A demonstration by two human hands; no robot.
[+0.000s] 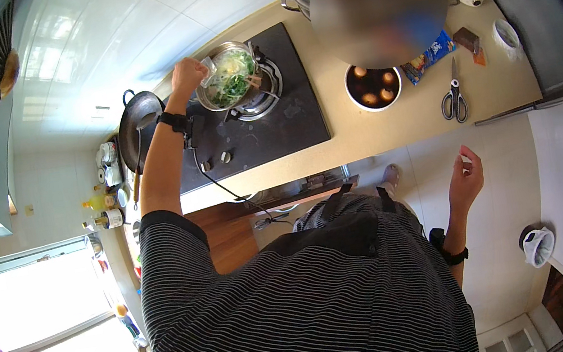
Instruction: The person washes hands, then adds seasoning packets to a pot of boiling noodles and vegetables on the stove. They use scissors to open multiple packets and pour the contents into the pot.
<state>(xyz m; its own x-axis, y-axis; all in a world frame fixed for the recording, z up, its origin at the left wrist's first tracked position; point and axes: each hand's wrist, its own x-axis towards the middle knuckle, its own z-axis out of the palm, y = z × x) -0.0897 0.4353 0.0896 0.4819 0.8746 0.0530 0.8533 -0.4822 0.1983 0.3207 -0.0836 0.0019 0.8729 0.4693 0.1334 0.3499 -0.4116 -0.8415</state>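
Note:
My left hand [189, 78] is at the wall-side rim of a metal pot [199, 98], its fingers closed on a small clear container [208, 72] tilted over the pot. I cannot tell whether the container is glass or plastic, or what is in it. Leafy greens [234, 89] and pale pieces fill the pot, which stands on a gas burner [273, 87]. Wooden utensil ends [253, 80] rest inside. My right hand [466, 180] hangs empty beyond the counter's front edge, fingers loosely bent and apart.
Left of the pot stands a wok [144, 102] with a ladle [145, 121]. On the counter [348, 149] are a white bowl [377, 106] of eggs in dark liquid, scissors [454, 98], and a blue packet [430, 58]. A blurred patch hides part of the counter. A cable [223, 187] trails from my left wrist.

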